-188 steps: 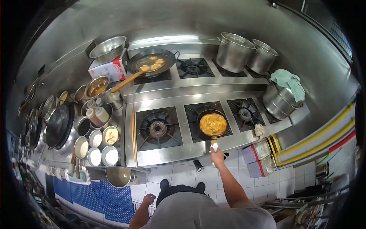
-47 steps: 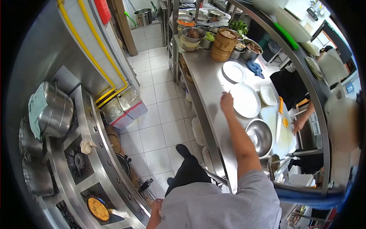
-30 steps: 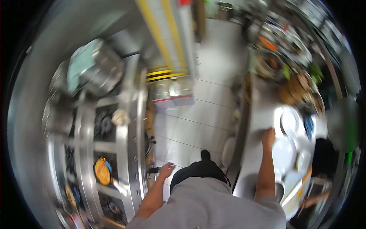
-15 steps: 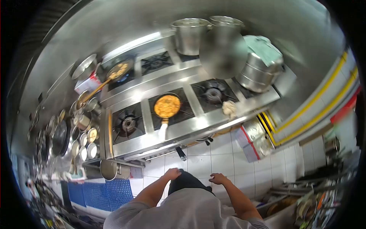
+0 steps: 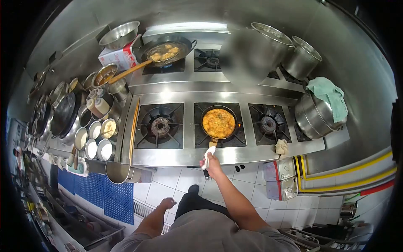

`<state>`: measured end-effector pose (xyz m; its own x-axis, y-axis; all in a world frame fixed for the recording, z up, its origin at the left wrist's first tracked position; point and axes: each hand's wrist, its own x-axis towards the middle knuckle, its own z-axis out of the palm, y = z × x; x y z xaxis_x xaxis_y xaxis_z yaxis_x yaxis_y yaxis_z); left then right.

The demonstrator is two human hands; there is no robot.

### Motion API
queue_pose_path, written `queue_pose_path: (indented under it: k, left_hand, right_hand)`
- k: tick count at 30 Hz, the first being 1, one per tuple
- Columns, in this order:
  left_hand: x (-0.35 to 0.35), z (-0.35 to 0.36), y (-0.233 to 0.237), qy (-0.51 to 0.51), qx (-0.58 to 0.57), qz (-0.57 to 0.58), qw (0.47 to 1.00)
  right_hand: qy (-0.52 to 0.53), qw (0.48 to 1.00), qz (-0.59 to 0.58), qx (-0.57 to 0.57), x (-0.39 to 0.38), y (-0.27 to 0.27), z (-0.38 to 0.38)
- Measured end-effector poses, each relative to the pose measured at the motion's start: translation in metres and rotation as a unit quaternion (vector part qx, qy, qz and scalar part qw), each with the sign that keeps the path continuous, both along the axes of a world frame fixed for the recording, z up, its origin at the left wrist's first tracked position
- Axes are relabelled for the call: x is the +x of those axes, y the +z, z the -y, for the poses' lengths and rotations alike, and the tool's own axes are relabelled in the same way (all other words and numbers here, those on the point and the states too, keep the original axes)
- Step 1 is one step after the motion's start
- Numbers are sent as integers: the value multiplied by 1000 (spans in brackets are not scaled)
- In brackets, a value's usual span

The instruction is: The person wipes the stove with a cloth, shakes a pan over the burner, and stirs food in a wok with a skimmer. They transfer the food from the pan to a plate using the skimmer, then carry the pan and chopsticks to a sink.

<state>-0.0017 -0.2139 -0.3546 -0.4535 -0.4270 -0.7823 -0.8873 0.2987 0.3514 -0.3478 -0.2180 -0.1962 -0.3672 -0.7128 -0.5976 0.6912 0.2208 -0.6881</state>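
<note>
My right hand (image 5: 213, 164) is closed on the white cloth (image 5: 208, 156) at the handle end of a small frying pan (image 5: 213, 143). The pan sits on the front middle burner. An orange-brown, omelette-like food (image 5: 218, 123) fills it. Below the stove's front edge, my left hand (image 5: 168, 203) hangs by my leg, loosely open and holding nothing that shows.
Behind on the left, a wok (image 5: 165, 51) holds frying pieces. A wooden-handled ladle (image 5: 130, 72) reaches from a bowl to the wok. Several containers (image 5: 105, 150) and squeeze bottles (image 5: 101, 106) stand left. Pots (image 5: 272, 50) and a cloth-draped steamer (image 5: 315, 115) stand right.
My right hand has reached forward from beside my body and taken hold of the cloth on the pan handle. My left hand still hangs low. The camera view has turned and come closer.
</note>
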Motion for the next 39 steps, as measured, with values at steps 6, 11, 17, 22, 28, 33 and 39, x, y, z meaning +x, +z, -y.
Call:
queue_pose_path:
  k: [6,11,17,22,28,33,39]
  left_hand:
    - [-48,45,24,116,-36,-125,985]
    - [-32,52,12,157,-46,-85,983]
    - [-31,28,2,56,-62,-23,996]
    - [-65,-3,-21,28,-81,-35,996]
    - [-130,-46,23,250,-85,-167,950]
    - [-115,-116,37,330,-85,-119,933]
    - [-24,-212,13,102,-54,59,992]
  right_hand:
    - [43,999,-16,21,-25,-1,-25]
    - [109,988,-99,46,-33,0,-43]
    - [180,974,-125,53,-79,-3,-51]
    - [183,942,-237,150,-102,13,-49]
    - [230,839,-450,203,-159,27,-103]
    - [202,811,-516,189,-171,46,-89]
    - [236,855,-422,185,-199,32,-121]
